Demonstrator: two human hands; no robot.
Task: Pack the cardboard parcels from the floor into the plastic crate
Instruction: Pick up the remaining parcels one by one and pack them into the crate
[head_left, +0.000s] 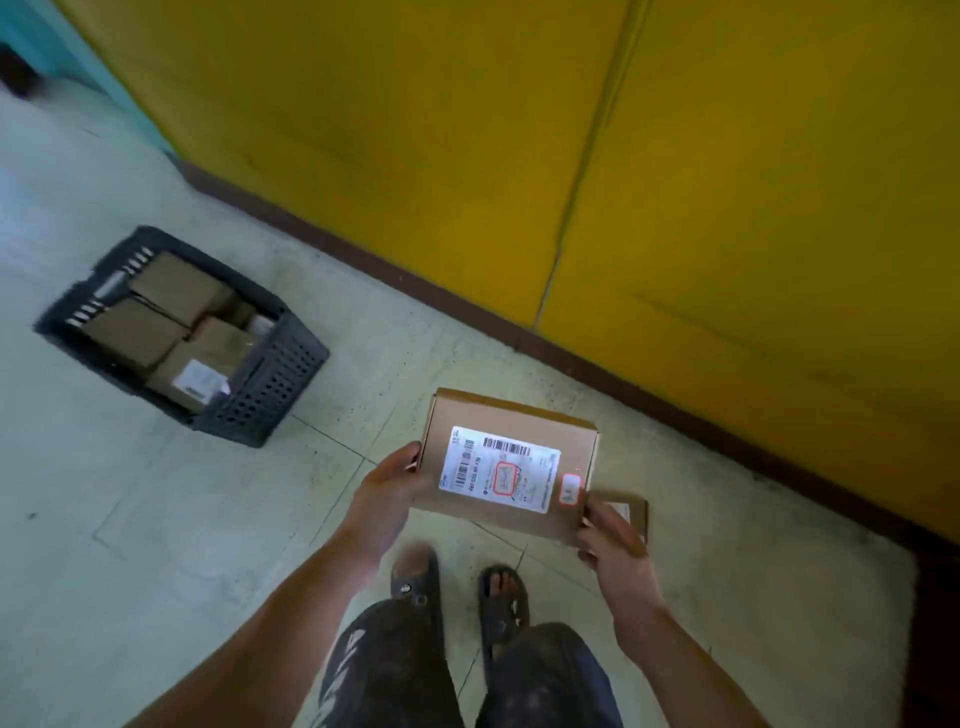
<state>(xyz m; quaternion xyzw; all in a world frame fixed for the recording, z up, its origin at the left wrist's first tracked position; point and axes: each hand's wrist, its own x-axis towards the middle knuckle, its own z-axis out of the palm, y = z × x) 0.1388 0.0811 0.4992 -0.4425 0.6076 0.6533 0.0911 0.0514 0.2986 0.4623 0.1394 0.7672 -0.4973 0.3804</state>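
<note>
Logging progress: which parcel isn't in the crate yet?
The labelled parcel held between left hand and right hand; the others sit inside the grey crate.

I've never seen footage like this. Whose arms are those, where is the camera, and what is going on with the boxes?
No machine here: a person wears a camera on the head, looking down at their own arms and sandalled feet. The left hand and right hand hold a cardboard parcel by its two ends, its white shipping label facing up. Another parcel shows partly beneath it, beside the right hand. To the left, on the pale floor, stands a dark plastic crate already holding several parcels. A yellow wall runs behind.
</note>
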